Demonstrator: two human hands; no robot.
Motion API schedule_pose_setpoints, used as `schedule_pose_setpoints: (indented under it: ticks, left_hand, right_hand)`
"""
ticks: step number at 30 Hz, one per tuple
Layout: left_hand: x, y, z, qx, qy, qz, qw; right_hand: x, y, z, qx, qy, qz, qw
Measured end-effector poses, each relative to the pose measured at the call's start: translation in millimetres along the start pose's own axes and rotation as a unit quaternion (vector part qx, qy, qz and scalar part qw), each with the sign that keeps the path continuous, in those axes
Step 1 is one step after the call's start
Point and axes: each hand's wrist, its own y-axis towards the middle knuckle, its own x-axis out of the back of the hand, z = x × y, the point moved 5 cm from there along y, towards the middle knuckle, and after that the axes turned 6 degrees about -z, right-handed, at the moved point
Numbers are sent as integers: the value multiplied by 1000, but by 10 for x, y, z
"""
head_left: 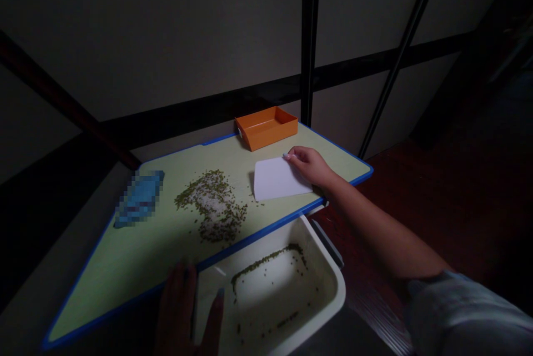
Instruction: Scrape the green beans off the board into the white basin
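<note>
My right hand (308, 165) pinches the top edge of a white card (278, 179), which stands tilted with its lower edge at the tabletop. To the card's left, a loose heap of small green grains mixed with white grains (213, 204) is spread on the pale green table (166, 264). In shadow, my left hand (185, 311) is at the left rim of a white plastic tub (339, 289), thumb inside and fingers outside, gripping it. The tub is below the table's blue front edge, and dark green grains line its bottom edges.
An orange open box (270, 135) stands at the table's back edge. A blue packet (140, 198), blurred out, lies at the left. Behind the table rises a panelled wall (208, 28) with dark strips; a reddish floor (400, 189) shows at right.
</note>
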Motion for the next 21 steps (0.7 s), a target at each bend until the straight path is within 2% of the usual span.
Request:
schedule_pose_setpoints:
  ticks: [5,9,16,19,21]
  left_hand:
    - [5,9,12,0,-6,11,1000]
    - [21,17,-18,22,9,-5,1000]
    - [33,-17,12,-13,4,-2,1000]
    - [20,-20,31,-39,6,26,999]
    - [-2,-16,27,-31,9,17,999]
  right_hand:
    - [-28,-21,8,-7,50,24,998]
    - [5,-8,-19,-13,76,-2,997]
    - [85,37,-126,-33,48,-49,997]
    - [102,39,-117,-30,43,-52,997]
    - [99,33,-96,-28,42,-46,998]
